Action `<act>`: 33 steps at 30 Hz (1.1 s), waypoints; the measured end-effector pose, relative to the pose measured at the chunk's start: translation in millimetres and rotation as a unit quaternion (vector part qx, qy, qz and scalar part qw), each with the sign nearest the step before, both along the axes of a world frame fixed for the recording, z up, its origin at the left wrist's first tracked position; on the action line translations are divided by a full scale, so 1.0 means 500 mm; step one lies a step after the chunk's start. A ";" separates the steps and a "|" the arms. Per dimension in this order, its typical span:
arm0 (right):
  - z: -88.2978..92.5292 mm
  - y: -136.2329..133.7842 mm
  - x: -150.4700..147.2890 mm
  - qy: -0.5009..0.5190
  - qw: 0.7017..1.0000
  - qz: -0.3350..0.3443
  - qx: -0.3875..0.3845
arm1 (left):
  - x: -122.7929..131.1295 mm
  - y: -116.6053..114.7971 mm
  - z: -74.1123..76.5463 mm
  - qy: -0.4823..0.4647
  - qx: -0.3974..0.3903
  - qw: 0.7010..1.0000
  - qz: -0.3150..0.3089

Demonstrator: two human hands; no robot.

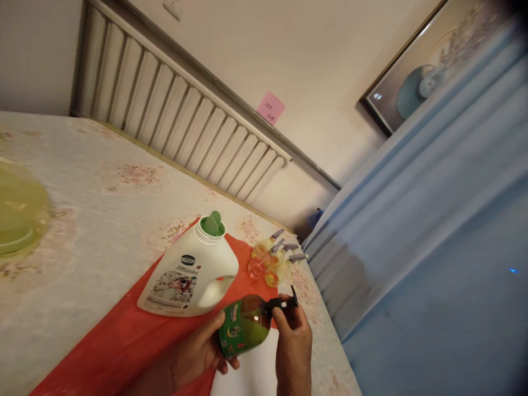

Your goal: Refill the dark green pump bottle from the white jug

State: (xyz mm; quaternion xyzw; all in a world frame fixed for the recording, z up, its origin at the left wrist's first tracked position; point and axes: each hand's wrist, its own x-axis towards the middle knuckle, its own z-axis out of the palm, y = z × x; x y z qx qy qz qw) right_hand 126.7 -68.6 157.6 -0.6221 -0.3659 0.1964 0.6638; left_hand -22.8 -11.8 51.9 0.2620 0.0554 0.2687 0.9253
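Observation:
My left hand (pixel 200 352) is wrapped round the body of a small green-labelled pump bottle (pixel 243 325), held tilted above the red sheet (pixel 124 335). My right hand (pixel 293 344) pinches the bottle's black pump head (pixel 284 302) with thumb and fingertips. Just beyond stands a large white detergent jug (pixel 190 275) with an open green spout and a handle, upright on the red sheet. Three small clear pump bottles (pixel 270 261) with grey tops, holding orange and yellow liquid, stand close together behind the jug near the table's edge.
The table carries a pale floral cloth (pixel 103 181). A yellow-green translucent bowl (pixel 16 212) sits at the far left. A white ribbed radiator (pixel 177 110) and a pink note (pixel 271 108) are on the wall. A blue curtain (pixel 412 220) hangs to the right.

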 end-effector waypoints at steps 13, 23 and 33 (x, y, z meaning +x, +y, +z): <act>0.006 -0.001 -0.015 0.004 0.999 0.040 -0.007 | 0.002 -0.002 0.002 -0.003 -0.002 1.000 0.000; 0.044 0.003 -0.011 0.024 0.997 0.007 0.073 | -0.002 0.001 -0.002 -0.012 0.001 1.000 0.007; 0.123 0.008 0.056 0.052 0.987 -0.014 0.150 | -0.003 0.008 0.005 -0.006 -0.012 1.000 0.013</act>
